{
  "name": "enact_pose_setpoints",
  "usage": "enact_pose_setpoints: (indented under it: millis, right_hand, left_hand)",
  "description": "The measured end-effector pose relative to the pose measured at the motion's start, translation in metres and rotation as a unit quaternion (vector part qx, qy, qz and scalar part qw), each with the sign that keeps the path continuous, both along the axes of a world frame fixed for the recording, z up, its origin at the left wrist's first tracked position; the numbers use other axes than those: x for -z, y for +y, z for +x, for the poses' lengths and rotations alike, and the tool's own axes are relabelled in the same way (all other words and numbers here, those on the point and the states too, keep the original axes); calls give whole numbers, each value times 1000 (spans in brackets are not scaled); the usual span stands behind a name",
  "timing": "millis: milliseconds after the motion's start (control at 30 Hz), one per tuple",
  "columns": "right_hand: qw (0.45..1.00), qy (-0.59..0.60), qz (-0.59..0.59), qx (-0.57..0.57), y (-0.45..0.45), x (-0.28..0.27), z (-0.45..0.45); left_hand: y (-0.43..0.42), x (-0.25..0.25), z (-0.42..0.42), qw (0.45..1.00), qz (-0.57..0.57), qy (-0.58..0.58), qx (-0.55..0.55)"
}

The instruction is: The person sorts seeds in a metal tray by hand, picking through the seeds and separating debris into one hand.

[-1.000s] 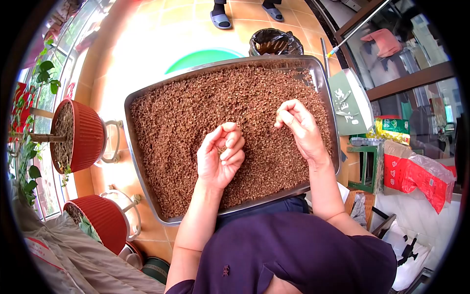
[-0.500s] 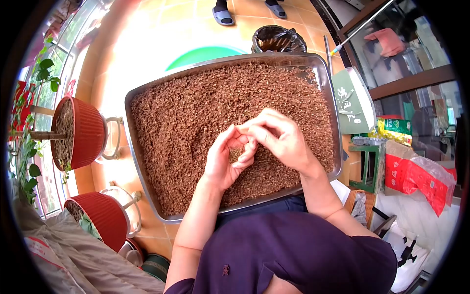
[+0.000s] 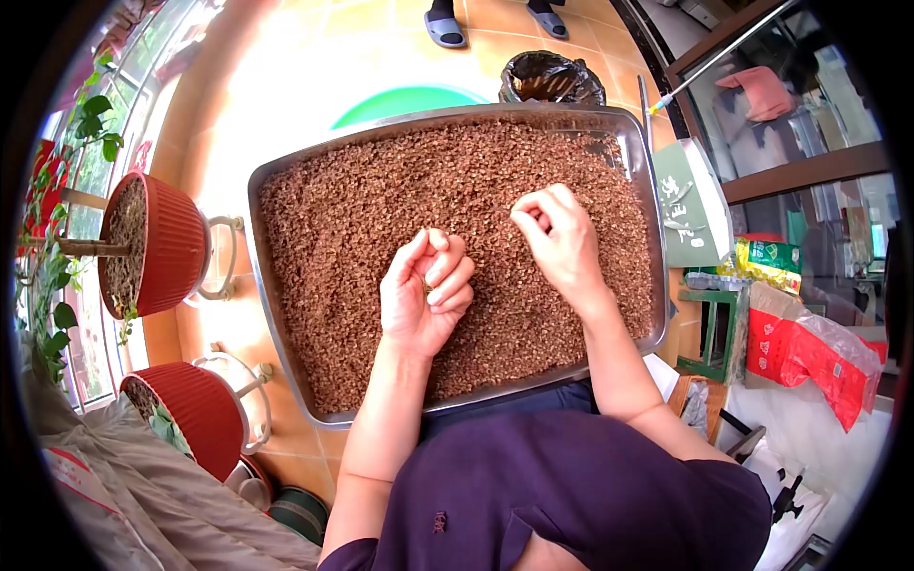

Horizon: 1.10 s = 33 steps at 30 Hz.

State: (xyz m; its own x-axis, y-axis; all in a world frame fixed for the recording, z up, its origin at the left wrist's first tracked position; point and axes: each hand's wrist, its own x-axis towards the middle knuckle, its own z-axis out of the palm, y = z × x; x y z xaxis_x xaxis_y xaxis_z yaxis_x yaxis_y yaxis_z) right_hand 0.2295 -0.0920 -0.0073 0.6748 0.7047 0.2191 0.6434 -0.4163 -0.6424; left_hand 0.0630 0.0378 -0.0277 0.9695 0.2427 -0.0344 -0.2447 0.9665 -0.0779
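Observation:
A large metal tray (image 3: 269, 314) is filled with small reddish-brown granular pieces (image 3: 381, 181). Above its middle, my left hand (image 3: 427, 290) is palm up with its fingers curled round a few small bits, too small to make out. My right hand (image 3: 560, 233) hovers over the right half of the tray, thumb and fingertips pinched together. Whatever lies between those fingertips, if anything, cannot be seen. The two hands are apart.
Red ribbed plant pots (image 3: 171, 246) stand at the left. Behind the tray are a green basin (image 3: 409, 100), a black-lined bin (image 3: 552, 78) and a person's slippered feet (image 3: 446, 30). A green card (image 3: 687, 205) and a red package (image 3: 809, 347) are on the right.
My right hand has moved away from my left hand, up and to the right, into a pinch over the granules. My left hand's fingers have curled in more.

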Motion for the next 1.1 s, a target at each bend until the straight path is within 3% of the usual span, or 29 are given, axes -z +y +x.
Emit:
enact_pose_setpoints:
  millis: [167, 300, 400, 533, 633, 700, 800, 933, 1100]
  right_hand:
    - [968, 211, 137, -9, -17, -4, 11]
    - [993, 106, 34, -30, -5, -21, -4]
    - [985, -92, 32, -144, 9, -11, -7]
    - [973, -159, 6, -167, 17, 3, -8]
    - [992, -53, 0, -111, 13, -5, -3]
    - [990, 124, 21, -56, 7, -12, -1]
    - [903, 425, 55, -30, -4, -17, 7]
    - [795, 583, 163, -44, -12, -19, 2]
    - [739, 645, 190, -47, -17, -18, 2]
  left_hand:
    - [-2, -3, 1, 1000, 2, -1, 4]
    - [-2, -4, 0, 1000, -8, 3, 8]
    - [-1, -4, 0, 1000, -8, -7, 7]
    - [-1, -2, 0, 1000, -2, -8, 2]
    - [-1, -2, 0, 1000, 1, -6, -4]
    - [-1, -2, 0, 1000, 0, -6, -5]
    - [-2, -1, 1, 1000, -6, -12, 6]
    - [-3, -1, 2, 1000, -4, -13, 21]
    - [-5, 3, 3, 999, -8, -21, 25]
